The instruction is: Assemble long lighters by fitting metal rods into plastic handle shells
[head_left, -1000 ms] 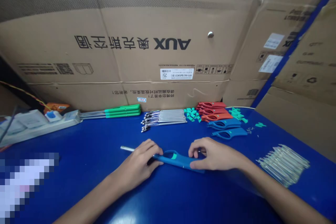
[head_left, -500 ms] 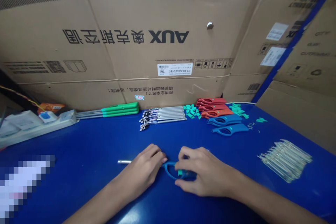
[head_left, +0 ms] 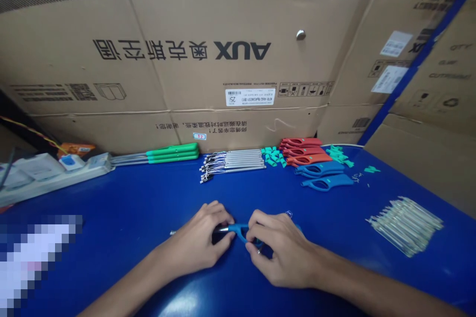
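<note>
Far left, a power strip [head_left: 55, 173] on the blue workbench [head_left: 111, 208]; green-handled lighters [head_left: 173, 152] lie just right of it; left hand [head_left: 197, 235] curled nearly closed over the metal-tipped end of a blue utility lighter [head_left: 240, 231]; right hand [head_left: 282, 252], fingers bent, gripping the lighter's handle, the lighter held between both hands; beyond them, steel tubes [head_left: 232, 160], red lighter bodies [head_left: 303, 151], blue lighter bodies [head_left: 325, 177]; far right, a pile of clear tubes [head_left: 405, 225].

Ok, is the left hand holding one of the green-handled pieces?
No, the left hand is on a blue utility lighter body, while the green-handled pieces lie at the table's back edge beside the power strip.
</note>
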`<state>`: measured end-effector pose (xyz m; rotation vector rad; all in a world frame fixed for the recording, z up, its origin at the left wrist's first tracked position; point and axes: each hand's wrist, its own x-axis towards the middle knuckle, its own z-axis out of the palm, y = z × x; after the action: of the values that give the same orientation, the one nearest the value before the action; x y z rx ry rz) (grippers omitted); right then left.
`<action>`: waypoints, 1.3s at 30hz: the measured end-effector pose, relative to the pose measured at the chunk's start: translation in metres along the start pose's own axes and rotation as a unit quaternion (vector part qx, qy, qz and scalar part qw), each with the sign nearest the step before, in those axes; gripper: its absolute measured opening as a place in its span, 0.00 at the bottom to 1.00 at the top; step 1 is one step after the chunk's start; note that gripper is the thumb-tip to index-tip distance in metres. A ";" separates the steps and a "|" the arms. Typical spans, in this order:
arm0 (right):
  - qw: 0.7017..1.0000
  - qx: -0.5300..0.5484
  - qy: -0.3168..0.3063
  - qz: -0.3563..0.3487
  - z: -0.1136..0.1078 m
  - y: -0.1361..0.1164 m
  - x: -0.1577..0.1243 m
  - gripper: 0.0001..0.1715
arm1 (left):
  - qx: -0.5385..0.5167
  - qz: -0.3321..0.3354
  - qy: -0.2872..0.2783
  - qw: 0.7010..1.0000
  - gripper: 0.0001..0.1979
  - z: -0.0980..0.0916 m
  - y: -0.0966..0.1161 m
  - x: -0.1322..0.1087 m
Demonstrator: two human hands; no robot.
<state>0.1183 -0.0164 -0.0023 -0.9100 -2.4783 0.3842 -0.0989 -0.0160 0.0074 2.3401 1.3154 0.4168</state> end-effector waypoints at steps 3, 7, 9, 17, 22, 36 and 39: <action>1.000 0.010 0.014 0.001 0.001 -0.002 0.000 0.03 | -0.009 0.006 0.008 1.000 0.05 -0.002 0.000 0.001; 0.999 0.038 0.038 0.001 -0.002 -0.007 0.001 0.03 | -0.011 0.003 0.002 1.000 0.04 -0.004 -0.001 0.001; 0.995 0.071 0.077 0.005 -0.008 -0.008 0.004 0.04 | -0.007 -0.004 0.007 1.000 0.03 -0.004 -0.002 0.001; 0.989 -0.061 0.014 0.133 -0.037 0.029 0.015 0.09 | 0.057 0.024 -0.010 0.998 0.01 -0.017 -0.005 -0.001; 0.987 -0.038 -0.076 0.139 -0.042 0.032 0.013 0.12 | 0.152 0.045 0.011 0.987 0.08 -0.023 -0.004 -0.003; 0.996 0.002 -0.088 0.018 -0.032 0.010 0.007 0.10 | 0.069 0.115 0.062 0.989 0.08 0.004 0.012 -0.003; 0.996 -0.031 -0.086 0.013 -0.033 0.008 0.006 0.11 | 0.062 0.122 0.061 0.989 0.09 0.002 0.009 -0.002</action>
<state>0.1357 -0.0035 0.0240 -0.9722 -2.6505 0.4112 -0.0922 -0.0228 0.0098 2.6294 1.1386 0.5781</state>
